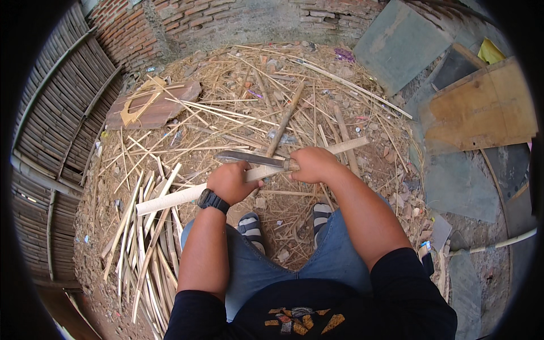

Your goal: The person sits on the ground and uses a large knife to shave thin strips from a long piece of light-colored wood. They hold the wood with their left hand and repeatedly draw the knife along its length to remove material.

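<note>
A long pale bamboo slat (173, 198) slants across in front of my legs, its left end lower than its right. My left hand (228, 184), with a dark watch on the wrist, is closed around the slat left of its middle. In my right hand (314, 165) is the wooden handle of a machete (249, 157). Its dark blade points left and lies over or just above the slat, past the knuckles of my left hand. Whether the edge touches the slat I cannot tell. Beyond my right hand the slat's far end sticks out.
A heap of split bamboo strips (148, 249) lies by my left leg. Ahead, a wooden stick (288, 118) and loose strips litter the ground. A brown board (170, 105) lies far left. Sheet panels (476, 107) lean at the right. A bamboo wall (62, 107) stands left.
</note>
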